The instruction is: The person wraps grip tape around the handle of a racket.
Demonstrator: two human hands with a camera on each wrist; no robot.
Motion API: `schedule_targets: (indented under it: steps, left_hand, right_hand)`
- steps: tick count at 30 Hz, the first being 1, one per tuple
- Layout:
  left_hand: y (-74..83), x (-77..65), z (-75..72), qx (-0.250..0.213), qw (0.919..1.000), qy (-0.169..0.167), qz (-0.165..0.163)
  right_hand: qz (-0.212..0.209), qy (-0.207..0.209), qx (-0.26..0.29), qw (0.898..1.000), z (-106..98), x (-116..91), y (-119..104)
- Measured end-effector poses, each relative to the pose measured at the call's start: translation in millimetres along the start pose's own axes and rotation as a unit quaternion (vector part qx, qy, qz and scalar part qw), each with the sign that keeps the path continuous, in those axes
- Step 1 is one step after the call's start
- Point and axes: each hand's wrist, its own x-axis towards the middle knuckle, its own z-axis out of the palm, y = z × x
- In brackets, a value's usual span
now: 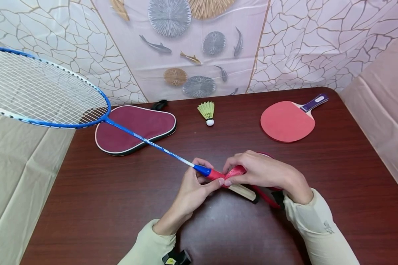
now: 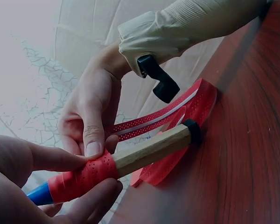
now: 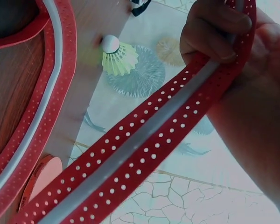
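Observation:
My left hand [image 1: 192, 193] grips a blue-and-white badminton racket [image 1: 147, 141] near the top of its handle, the strung head reaching out to the upper left. Red perforated grip tape [image 2: 84, 179] is wound round the upper handle, and in the left wrist view the left fingers press on it. Below the wraps the wooden handle [image 2: 154, 148] is bare down to a black end cap [image 2: 193, 132]. My right hand [image 1: 262, 171] pinches the tape close to the last wrap. From there the loose tape [image 3: 140, 140], with a pale stripe along its middle, hangs in a loop to the table.
A maroon paddle case [image 1: 136, 127] lies at the back left, partly under the racket in the head view. A yellow shuttlecock [image 1: 206, 111] stands at the back middle. The red table tennis paddle [image 1: 286, 121] is at the back right of the brown table [image 1: 119, 206].

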Motion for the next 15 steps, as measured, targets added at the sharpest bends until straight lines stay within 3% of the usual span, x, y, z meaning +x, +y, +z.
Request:
schedule_targets:
  steps: [10, 15]
  left_hand:
    - [2.4, -4.9, 3.2, 0.038, 0.9991, 0.007, -0.017]
    - [3.6, -5.8, 4.4, 0.031, 0.9992, 0.000, -0.024]
  right_hand:
    - [-0.032, -0.001, 0.000, 0.999, 1.7, 4.2, -2.9]
    - [-0.025, 0.006, -0.006, 1.000, 3.2, 3.1, -4.9]
